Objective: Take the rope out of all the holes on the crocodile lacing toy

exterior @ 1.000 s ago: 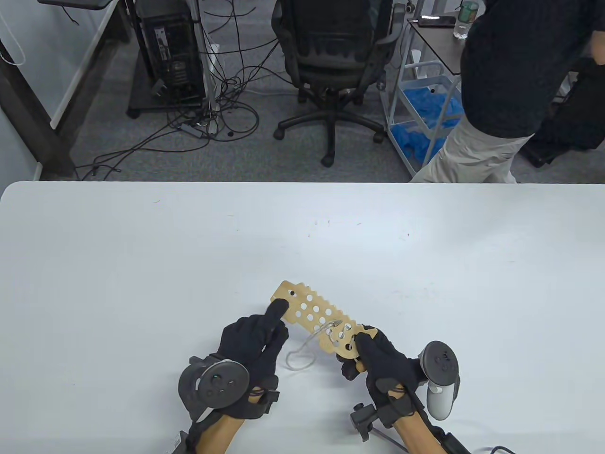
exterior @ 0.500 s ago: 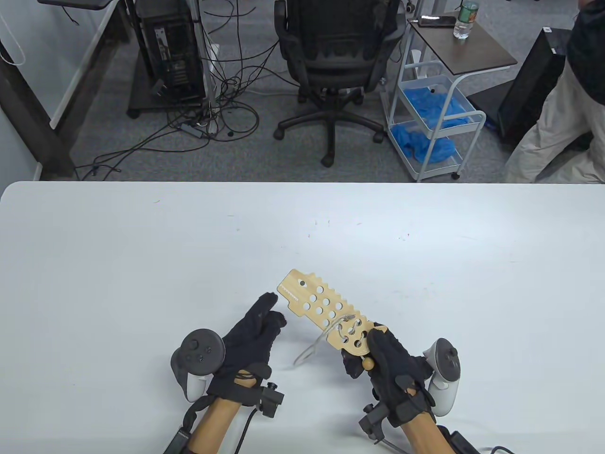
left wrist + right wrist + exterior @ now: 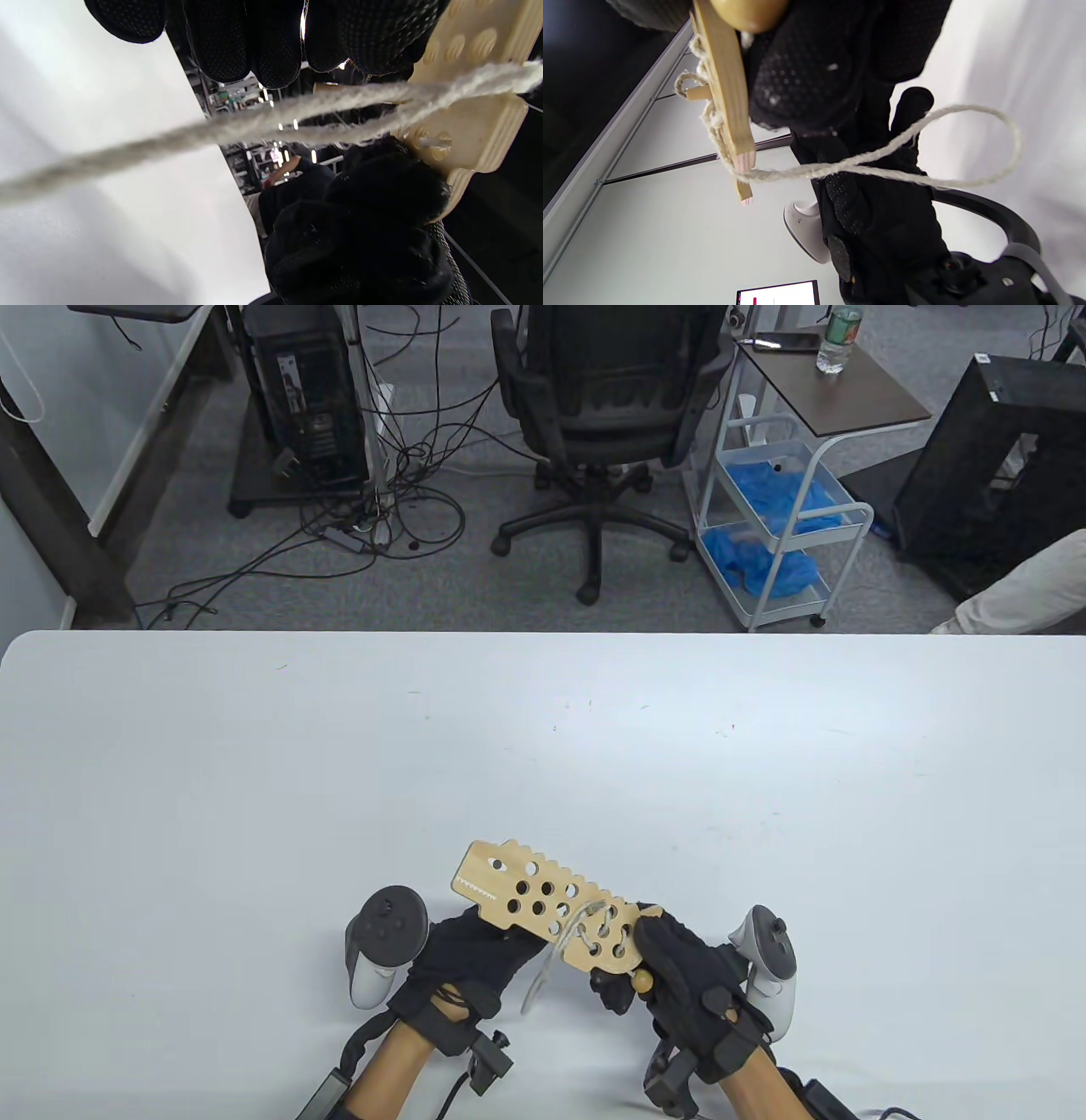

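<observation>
Holding the crocodile lacing toy (image 3: 551,909) just above the near edge of the white table (image 3: 254,780), you are grasping its right end in your right hand (image 3: 679,976), thumb on top and fingers curled beneath, with a wooden bead (image 3: 644,981) showing at your fingertips. Your left hand (image 3: 471,963) is reaching under the toy's left half; its fingers are hidden below the wood in the table view, and in the left wrist view they are hanging straight beside the board, so that grip is looking released rather than clenched. The rope (image 3: 547,971) is lacing through the holes nearest your right hand and is hanging down in a loose loop between your two hands. Beyond the far table edge, an office chair (image 3: 607,407), a computer tower (image 3: 305,398) with tangled cables, a white cart (image 3: 785,526) holding blue cloth, and a side table carrying a water bottle (image 3: 836,339) are standing on the carpet, well apart from your work.
</observation>
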`<state>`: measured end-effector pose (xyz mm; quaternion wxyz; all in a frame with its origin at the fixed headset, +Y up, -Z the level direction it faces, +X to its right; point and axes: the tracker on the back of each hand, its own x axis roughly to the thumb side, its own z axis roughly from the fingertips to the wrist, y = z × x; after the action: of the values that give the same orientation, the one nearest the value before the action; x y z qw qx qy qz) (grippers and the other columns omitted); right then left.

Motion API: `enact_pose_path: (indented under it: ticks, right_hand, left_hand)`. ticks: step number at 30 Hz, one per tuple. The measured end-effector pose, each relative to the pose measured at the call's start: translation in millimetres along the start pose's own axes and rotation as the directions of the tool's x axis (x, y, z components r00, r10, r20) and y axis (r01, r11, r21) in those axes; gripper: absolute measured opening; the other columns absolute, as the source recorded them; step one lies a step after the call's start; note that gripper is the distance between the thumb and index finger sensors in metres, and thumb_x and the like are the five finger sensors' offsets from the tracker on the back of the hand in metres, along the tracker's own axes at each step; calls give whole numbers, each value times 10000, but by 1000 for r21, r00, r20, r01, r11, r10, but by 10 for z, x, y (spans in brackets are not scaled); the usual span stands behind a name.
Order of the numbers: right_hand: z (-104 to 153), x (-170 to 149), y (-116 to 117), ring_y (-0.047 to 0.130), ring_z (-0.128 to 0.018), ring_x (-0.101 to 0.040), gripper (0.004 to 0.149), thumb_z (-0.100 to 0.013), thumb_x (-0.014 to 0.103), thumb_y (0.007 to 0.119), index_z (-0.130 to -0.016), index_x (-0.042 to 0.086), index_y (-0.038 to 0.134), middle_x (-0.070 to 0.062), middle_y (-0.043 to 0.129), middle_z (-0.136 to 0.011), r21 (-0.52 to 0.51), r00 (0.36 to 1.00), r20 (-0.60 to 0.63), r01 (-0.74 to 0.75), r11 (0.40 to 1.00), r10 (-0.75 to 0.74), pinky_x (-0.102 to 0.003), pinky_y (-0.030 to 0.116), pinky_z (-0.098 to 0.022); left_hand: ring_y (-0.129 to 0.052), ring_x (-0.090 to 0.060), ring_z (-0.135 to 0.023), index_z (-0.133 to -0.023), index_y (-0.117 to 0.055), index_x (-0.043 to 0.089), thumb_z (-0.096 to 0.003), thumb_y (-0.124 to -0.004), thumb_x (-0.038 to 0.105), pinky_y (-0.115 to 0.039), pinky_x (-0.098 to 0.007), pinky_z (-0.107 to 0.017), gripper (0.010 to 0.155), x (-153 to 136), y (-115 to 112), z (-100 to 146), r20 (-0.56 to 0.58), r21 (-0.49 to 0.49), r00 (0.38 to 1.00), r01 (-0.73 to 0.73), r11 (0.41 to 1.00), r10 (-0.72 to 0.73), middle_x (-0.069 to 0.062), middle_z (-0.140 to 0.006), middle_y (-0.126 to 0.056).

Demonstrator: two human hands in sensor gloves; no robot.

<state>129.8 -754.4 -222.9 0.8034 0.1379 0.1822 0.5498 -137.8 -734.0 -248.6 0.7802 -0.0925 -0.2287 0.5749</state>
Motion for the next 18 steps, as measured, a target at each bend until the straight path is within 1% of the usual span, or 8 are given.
enact_pose_path:
  ticks: [3,4,5,8,11,13,18]
  right_hand:
    - [-7,-15,17,1017,-409,-200,492,-513,472,687,-892,158,711,-61,952,-710,15,1000,-12,-2,1000,2,-517,778,-574]
    - [-9,-21,22,1017,-406,-202,493,-513,472,687,-890,155,714,-63,953,-707,20,1000,-17,-3,1000,4,-518,779,-571]
    - [-11,-26,26,1019,-403,-201,492,-513,470,689,-889,153,715,-64,955,-705,23,1000,-20,-4,1000,4,-519,780,-569]
    - [-21,-46,42,1020,-395,-204,495,-512,467,691,-886,145,718,-69,959,-697,39,999,-33,-6,999,7,-521,783,-564]
    - [-30,-69,63,1022,-389,-208,492,-513,461,688,-883,138,721,-73,962,-692,60,999,-48,-6,998,9,-524,785,-557]
    - [-35,-88,75,1022,-387,-209,493,-513,459,685,-883,137,720,-74,962,-690,71,998,-59,1,997,3,-524,786,-556]
    - [-50,-132,90,1020,-385,-214,490,-515,455,685,-882,133,721,-79,962,-688,97,996,-85,38,995,-30,-530,782,-555]
  left_hand:
    - [-734,-310,-968,-1107,-628,334,-467,-809,482,-620,-655,-692,681,33,-26,2,34,-21,999,-2,1000,3,-57,-1111,-729]
    - [-724,-309,-977,-1111,-615,342,-448,-848,442,-612,-658,-698,710,47,-35,5,42,-23,999,0,1000,1,-54,-1117,-721]
    - [-718,-308,-983,-1110,-614,353,-446,-854,443,-606,-660,-702,712,58,-40,9,46,-22,999,3,1000,-2,-50,-1121,-717]
    - [-727,-299,-980,-1086,-653,388,-451,-860,431,-601,-661,-708,670,90,-56,25,63,-12,998,24,1000,-24,-36,-1114,-730]
    - [-765,-285,-951,-1051,-709,396,-449,-864,424,-612,-657,-705,622,122,-66,40,81,21,996,34,999,-35,-24,-1076,-783]
    - [-798,-273,-921,-1031,-742,376,-448,-865,422,-627,-651,-698,598,135,-69,50,89,40,995,33,999,-36,-16,-1040,-823]
    - [-890,-232,-815,-938,-852,363,-446,-868,405,-670,-628,-678,493,160,-42,70,101,96,989,99,991,-108,14,-908,-935]
